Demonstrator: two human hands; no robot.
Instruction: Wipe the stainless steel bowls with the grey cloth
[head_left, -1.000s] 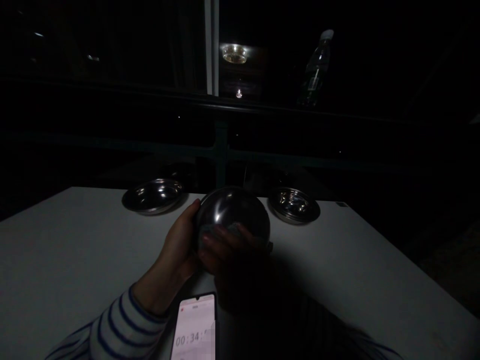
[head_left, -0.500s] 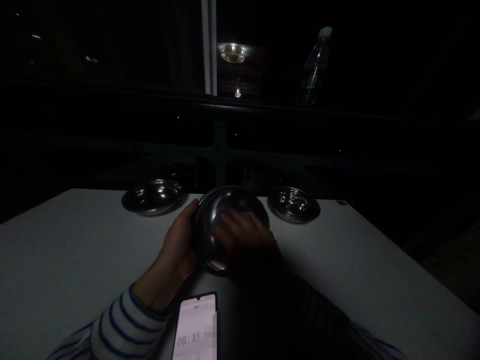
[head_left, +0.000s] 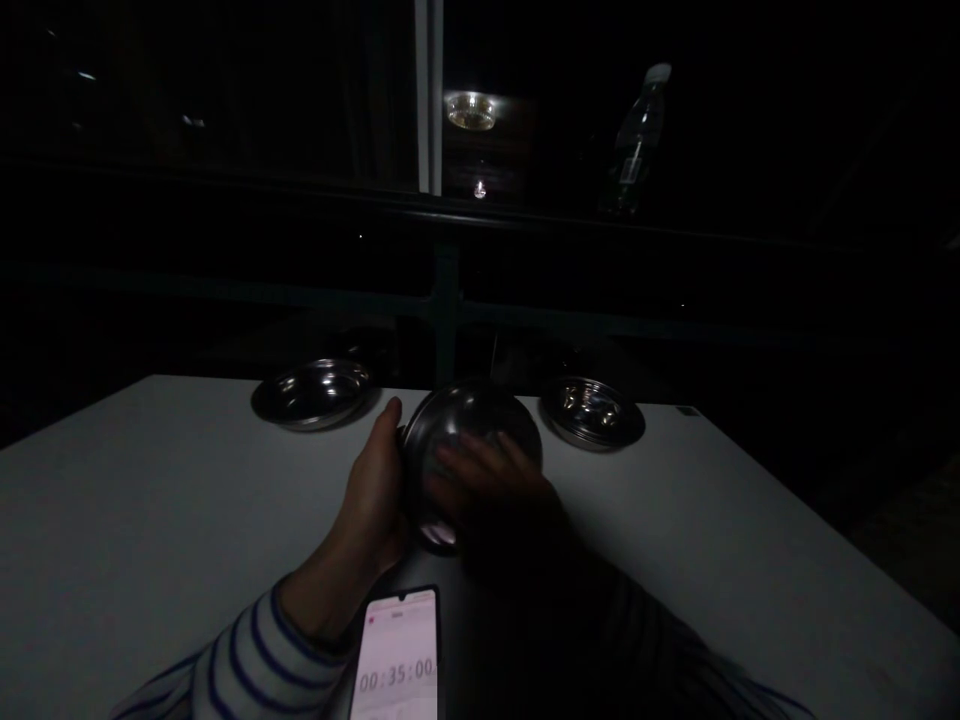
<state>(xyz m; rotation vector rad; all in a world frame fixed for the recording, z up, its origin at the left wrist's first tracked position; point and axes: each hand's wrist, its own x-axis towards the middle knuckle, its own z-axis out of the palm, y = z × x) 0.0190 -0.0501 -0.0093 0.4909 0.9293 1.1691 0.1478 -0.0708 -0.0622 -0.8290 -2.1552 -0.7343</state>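
A shiny metal bowl (head_left: 469, 410) is held up and tilted over the middle of the table. My left hand (head_left: 377, 490) grips its left edge, thumb up along the rim and the other fingers mostly hidden behind it. My right hand (head_left: 491, 485) lies against the bowl's broad face, its fingers stretched out and slightly apart. Most of that hand is in deep shadow, and whether anything is under the palm cannot be made out. Below the bowl, between my forearms, is a lit phone (head_left: 399, 650) showing a timer.
On the white table (head_left: 187, 500), a metal bowl (head_left: 311, 395) stands at the back left. Another metal bowl or small stack (head_left: 592, 412) stands at the back right. A clear plastic bottle (head_left: 637, 140) stands beyond the table, near a dark window with a pale frame (head_left: 429, 100).
My right hand has shifted slightly down and left across the bowl's face. My left hand and the bowl have turned slightly. The whole view has shifted a little.
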